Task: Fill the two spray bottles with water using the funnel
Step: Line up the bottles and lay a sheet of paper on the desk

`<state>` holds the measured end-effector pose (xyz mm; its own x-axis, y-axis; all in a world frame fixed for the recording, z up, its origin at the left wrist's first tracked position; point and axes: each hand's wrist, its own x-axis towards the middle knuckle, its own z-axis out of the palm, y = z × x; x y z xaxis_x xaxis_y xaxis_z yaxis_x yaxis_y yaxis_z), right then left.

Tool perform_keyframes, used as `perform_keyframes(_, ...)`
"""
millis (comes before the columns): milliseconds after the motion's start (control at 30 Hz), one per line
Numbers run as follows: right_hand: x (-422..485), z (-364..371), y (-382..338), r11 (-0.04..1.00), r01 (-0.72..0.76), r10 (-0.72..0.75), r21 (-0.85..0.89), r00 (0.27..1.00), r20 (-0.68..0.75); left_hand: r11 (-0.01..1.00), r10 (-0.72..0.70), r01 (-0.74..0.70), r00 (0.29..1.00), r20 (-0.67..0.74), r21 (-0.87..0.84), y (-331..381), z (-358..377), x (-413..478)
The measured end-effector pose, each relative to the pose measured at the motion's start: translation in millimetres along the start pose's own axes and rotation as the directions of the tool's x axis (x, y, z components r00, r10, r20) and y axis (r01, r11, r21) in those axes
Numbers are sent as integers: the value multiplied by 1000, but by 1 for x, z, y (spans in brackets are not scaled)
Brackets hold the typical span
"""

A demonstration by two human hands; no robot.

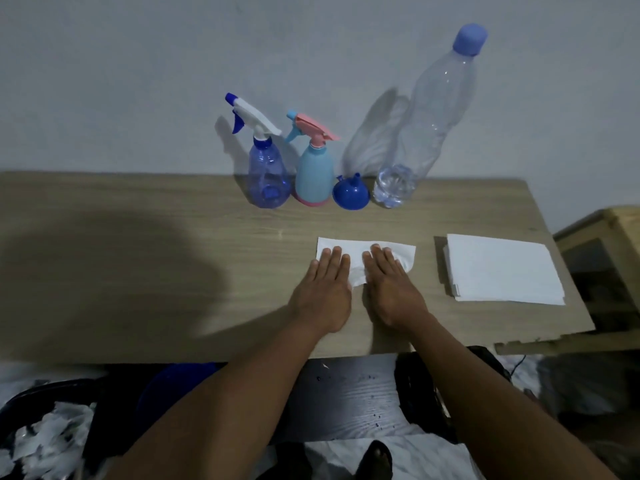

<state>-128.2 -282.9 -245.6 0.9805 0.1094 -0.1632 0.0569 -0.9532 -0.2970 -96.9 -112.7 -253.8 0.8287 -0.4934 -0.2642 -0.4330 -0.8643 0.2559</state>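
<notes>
One wide-angle camera, worn on the head, looks forward and down at close range. The tabletop (138, 216) crosses the middle of the frame, the wall (138, 64) fills the top, and the person's forearms (214, 410) enter from below.

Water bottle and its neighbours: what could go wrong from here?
1. The tall water bottle stands right beside the funnel; reaching for the funnel could topple it, though its cap is on.
2. Water seems to show only near its base, perhaps too little for the blue spray bottle and the light-blue spray bottle.
3. Both trigger heads are on; the funnel cannot go in until they are unscrewed.
</notes>
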Motion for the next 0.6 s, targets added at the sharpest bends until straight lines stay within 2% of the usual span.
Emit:
perform_keyframes(200,-64,15,18,996,-73,74,42,997,-27,998,42,-42,999,0,39,40,18,-38)
perform_keyframes(500,-124,25,0,997,-15,19,80,999,-40,999,46,-45,998,-37,7,46,31,-101)
perform_keyframes(567,-127,16,-7,994,-40,48,101,995,-87,998,47,-52,993,-108,-45,48,27,-105)
perform_keyframes(600,-129,10,-10,992,-54,67,114,991,-116,996,51,-64,981,-187,-66,52,23,-105)
